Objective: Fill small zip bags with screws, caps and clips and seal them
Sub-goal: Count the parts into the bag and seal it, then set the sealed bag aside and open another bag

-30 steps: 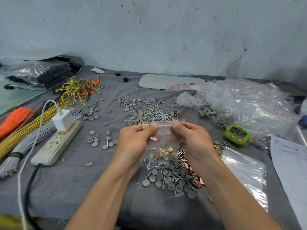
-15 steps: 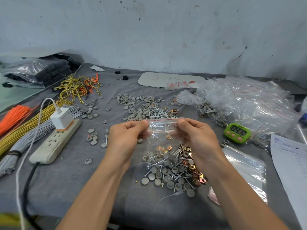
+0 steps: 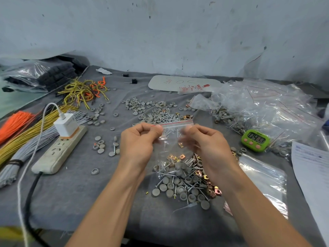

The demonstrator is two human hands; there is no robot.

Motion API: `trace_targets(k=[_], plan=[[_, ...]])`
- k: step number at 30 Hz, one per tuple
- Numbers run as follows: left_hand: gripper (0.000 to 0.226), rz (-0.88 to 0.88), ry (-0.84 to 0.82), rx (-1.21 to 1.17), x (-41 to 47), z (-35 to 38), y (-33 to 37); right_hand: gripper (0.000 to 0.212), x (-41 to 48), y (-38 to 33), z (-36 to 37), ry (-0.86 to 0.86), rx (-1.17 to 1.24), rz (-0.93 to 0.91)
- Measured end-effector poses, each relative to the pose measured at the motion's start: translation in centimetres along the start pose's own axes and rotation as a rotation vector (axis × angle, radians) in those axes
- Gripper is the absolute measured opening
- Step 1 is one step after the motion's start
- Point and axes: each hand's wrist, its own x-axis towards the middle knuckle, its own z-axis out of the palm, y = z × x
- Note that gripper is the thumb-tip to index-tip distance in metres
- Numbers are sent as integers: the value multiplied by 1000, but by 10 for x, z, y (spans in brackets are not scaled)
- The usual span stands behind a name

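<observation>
Left hand [image 3: 138, 139] pinched the upper left corner of the zip bag [image 3: 170, 148] between thumb and forefinger, closed firmly on the plastic. Right hand [image 3: 208, 141] was curled on the upper right of the same bag, just below the red seal strip [image 3: 175, 123]. Motion blur there kept me from reading the exact finger placement.

I logged the bag as held upright at centre frame, over the loose pile of screws, caps and clips [image 3: 185, 182] lying on the counter [image 3: 85, 202] at lower centre. A brass clip and a few screws showed through the plastic. Whether the strip was already pressed closed I could not tell.

My judgement: the step in hand was sealing. To do it well, I would hold the bag upright so the contents sit low, away from the mouth, and draw the strip taut between both pinches. Thumb and forefinger should then run its full length from one corner to the other. A screw tip caught in the track would leave a gap, so the strip should be checked before the bag joins the heap of filled bags [image 3: 267, 107] at upper right.
</observation>
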Motion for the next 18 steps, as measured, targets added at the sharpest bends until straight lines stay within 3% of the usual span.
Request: trace_targets(k=[4, 6, 9, 11, 13, 16, 18], plan=[[21, 52, -43, -39, 0, 3, 2, 28, 1, 0, -4, 2, -8, -49], [10, 42, -163, -45, -5, 8, 4, 19, 1, -4, -11, -3, 82, -51], [31, -16, -360, 169, -8, 14, -1, 14, -1, -8, -23, -11, 288, 14], [14, -37, -378, 250, -9, 22, -4, 15, -1, -9, -31, 5, 316, 33], [5, -36, -331, 227, -10, 31, -5, 18, -1, -12, -41, 14, 248, 43], [5, -37, -257, 95, -8, 46, -7, 36, -4, -10, -58, -50, -70, 99], [4, -81, -236, 1, -8, 59, -6, 28, -7, -4, -67, -98, -238, 152]])
